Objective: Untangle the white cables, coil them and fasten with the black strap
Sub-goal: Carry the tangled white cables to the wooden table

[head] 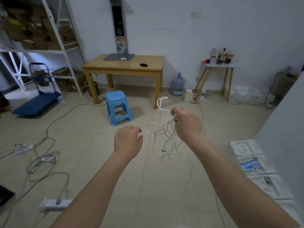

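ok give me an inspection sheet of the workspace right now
surface: tiled floor; wooden table at the wall
job's things: white cables hang tangled in the air; black strap lies on the table
clutter: blue stool, water jug, kettle
hands: right hand grips the cables; left hand pinches a loose end
cables: grey leads and power strips on the floor
surroundings: shelving, blue trolley, side table
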